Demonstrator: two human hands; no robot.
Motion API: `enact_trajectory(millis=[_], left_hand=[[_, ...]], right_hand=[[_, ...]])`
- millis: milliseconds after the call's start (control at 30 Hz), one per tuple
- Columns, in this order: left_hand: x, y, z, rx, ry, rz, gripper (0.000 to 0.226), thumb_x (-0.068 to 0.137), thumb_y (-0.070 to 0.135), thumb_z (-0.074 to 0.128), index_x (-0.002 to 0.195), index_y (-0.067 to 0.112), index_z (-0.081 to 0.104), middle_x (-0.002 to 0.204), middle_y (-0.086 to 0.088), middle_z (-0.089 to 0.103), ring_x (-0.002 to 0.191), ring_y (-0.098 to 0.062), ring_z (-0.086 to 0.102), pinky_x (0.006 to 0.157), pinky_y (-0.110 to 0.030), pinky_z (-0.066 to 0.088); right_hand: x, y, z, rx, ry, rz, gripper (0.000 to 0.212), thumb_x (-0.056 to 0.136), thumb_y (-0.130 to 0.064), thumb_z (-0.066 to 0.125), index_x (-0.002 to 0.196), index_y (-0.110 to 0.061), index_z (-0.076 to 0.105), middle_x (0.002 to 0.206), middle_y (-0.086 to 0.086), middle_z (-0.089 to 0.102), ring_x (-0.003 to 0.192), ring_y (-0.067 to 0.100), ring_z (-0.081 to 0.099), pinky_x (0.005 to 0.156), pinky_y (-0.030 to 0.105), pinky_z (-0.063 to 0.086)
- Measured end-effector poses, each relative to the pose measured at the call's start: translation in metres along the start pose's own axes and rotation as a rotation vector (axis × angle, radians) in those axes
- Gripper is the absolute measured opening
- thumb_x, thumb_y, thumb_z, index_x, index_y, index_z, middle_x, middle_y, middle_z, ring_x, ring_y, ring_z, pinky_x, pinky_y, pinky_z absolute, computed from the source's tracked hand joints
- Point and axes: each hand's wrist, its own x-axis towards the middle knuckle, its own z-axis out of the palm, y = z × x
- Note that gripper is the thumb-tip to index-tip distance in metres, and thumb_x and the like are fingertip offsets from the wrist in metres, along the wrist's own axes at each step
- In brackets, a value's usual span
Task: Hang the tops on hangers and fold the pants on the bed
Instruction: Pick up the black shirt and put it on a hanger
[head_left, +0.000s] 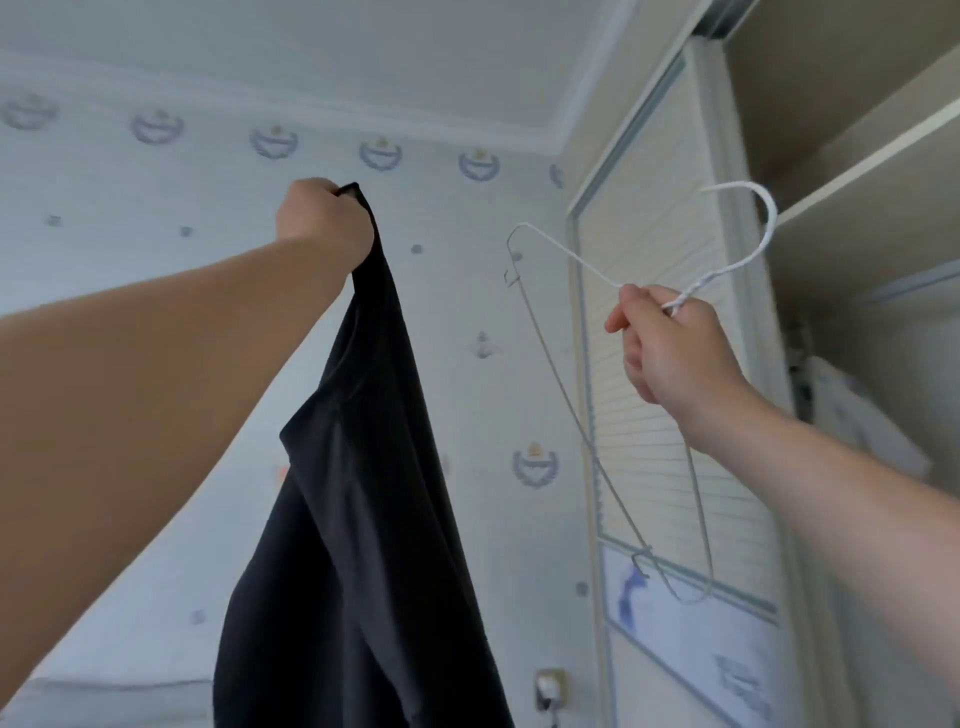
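A black top (358, 493) hangs straight down in the middle of the view, held up high by my left hand (324, 221), which grips its upper edge in a fist. To the right, my right hand (662, 345) grips a white wire hanger (587, 436) at the twisted neck just below its hook. The hook curves up to the right toward the wardrobe. The hanger's body hangs tilted below and left of that hand. Hanger and top are apart, with a gap of wall between them. The bottom of the top runs out of the frame.
A wardrobe with a slatted sliding door (654, 322) stands at the right, its open side showing a shelf (857, 171). Patterned wallpaper (156, 218) covers the wall behind. A wall socket (549, 686) sits low near the door. A pale edge, perhaps the bed (104, 701), shows bottom left.
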Motion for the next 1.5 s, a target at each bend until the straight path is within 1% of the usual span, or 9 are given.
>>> enact_trajectory(millis=[433,600,667,700,767,900,1067,1167,1500], left_hand=[[0.029,-0.077,-0.261,0.406,0.126,-0.114,0.039,0.091,0.012,0.047,0.062,0.022,0.023,0.063,0.000,0.020,0.059,-0.021,0.016,0.052,-0.032,0.017],[0.039,-0.122,-0.354,0.535,0.054,-0.161,0.035,0.097,0.013,0.048,0.066,0.018,0.033,0.072,-0.003,0.041,0.067,-0.024,0.042,0.061,-0.030,0.039],[0.042,-0.147,-0.395,0.698,-0.014,-0.187,0.027,0.092,0.009,0.057,0.077,0.018,0.037,0.073,0.002,0.042,0.056,-0.015,0.036,0.048,-0.024,0.029],[0.035,-0.161,-0.414,1.045,-0.116,-0.139,0.023,0.089,0.007,0.059,0.085,0.018,0.039,0.071,0.006,0.040,0.053,-0.012,0.034,0.045,-0.023,0.025],[0.029,-0.186,-0.453,1.230,-0.180,-0.115,0.023,0.088,0.005,0.059,0.099,0.018,0.044,0.076,0.008,0.045,0.058,-0.012,0.041,0.048,-0.023,0.028],[-0.002,-0.226,-0.525,0.587,-0.099,-0.469,0.015,0.092,0.012,0.059,0.080,0.017,0.050,0.074,0.002,0.051,0.063,-0.017,0.048,0.052,-0.025,0.037],[-0.057,-0.301,-0.608,0.699,-0.201,-0.503,0.027,0.093,0.020,0.061,0.075,0.000,0.065,0.070,-0.012,0.052,0.062,-0.022,0.050,0.057,-0.025,0.038],[-0.101,-0.344,-0.642,0.688,-0.267,-0.533,0.022,0.092,0.024,0.064,0.078,0.011,0.074,0.068,-0.010,0.065,0.063,-0.020,0.059,0.064,-0.027,0.047],[-0.238,-0.416,-0.689,0.654,-0.375,-0.673,0.022,0.091,0.021,0.066,0.069,0.018,0.071,0.051,0.007,0.056,0.046,-0.009,0.044,0.046,-0.020,0.036]], right_hand=[[-0.097,-0.054,0.218,0.419,-0.255,0.091,0.042,0.105,-0.025,0.046,0.066,-0.018,0.056,0.045,-0.005,0.032,0.037,0.010,0.026,0.037,0.016,0.023],[-0.148,-0.088,0.298,0.520,-0.331,0.139,0.041,0.106,-0.023,0.045,0.068,-0.014,0.055,0.045,-0.005,0.032,0.036,0.008,0.025,0.037,0.015,0.022],[-0.173,-0.101,0.328,0.580,-0.370,0.164,0.043,0.106,-0.023,0.045,0.066,-0.016,0.056,0.046,-0.003,0.030,0.036,0.008,0.025,0.037,0.015,0.022],[-0.187,-0.107,0.343,0.604,-0.393,0.179,0.044,0.106,-0.023,0.045,0.064,-0.017,0.056,0.047,-0.002,0.029,0.036,0.008,0.025,0.037,0.014,0.022],[-0.218,-0.116,0.373,0.670,-0.437,0.223,0.045,0.106,-0.023,0.045,0.063,-0.019,0.058,0.047,0.000,0.027,0.036,0.009,0.023,0.037,0.014,0.022],[-0.289,-0.126,0.427,0.747,-0.508,0.294,0.044,0.106,-0.020,0.045,0.064,-0.017,0.058,0.045,-0.003,0.026,0.035,0.011,0.020,0.037,0.013,0.023],[-0.390,-0.123,0.473,0.797,-0.630,0.401,0.033,0.093,-0.033,0.050,0.066,-0.017,0.059,0.045,-0.006,0.029,0.037,0.008,0.021,0.039,0.013,0.021],[-0.450,-0.109,0.485,0.778,-0.715,0.492,0.030,0.088,-0.037,0.053,0.069,-0.015,0.060,0.046,-0.004,0.029,0.038,0.008,0.021,0.039,0.013,0.021],[-0.596,-0.076,0.484,0.609,-0.985,0.766,0.057,0.081,-0.070,0.062,0.074,-0.013,0.061,0.049,-0.006,0.027,0.043,0.012,0.021,0.042,0.019,0.022]])
